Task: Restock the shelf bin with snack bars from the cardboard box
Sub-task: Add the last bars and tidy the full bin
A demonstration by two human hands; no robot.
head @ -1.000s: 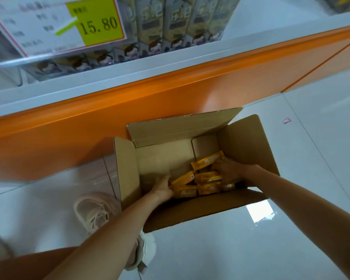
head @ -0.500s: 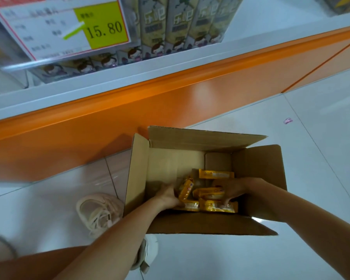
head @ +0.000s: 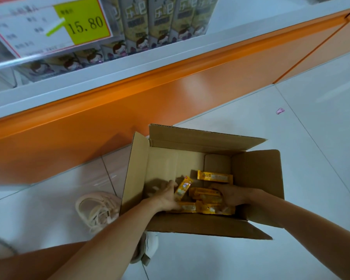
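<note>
Orange base panel (head: 170,93) crosses my view diagonally. Above it: a row of illustrated drink cartons (head: 162,19) and a price tag (head: 49,25) reading 15.80 on yellow. Below it: white floor tiles (head: 321,138), my pale laced sneaker (head: 97,211) near its left stretch, and a pink scrap (head: 280,111) towards its right end.

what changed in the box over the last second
The cardboard box turned clockwise, its right end swinging toward the person. One snack bar by the left hand tipped up on edge. The right hand stays curled over the snack bars in the middle. The shoe and shelf stayed put.
</note>
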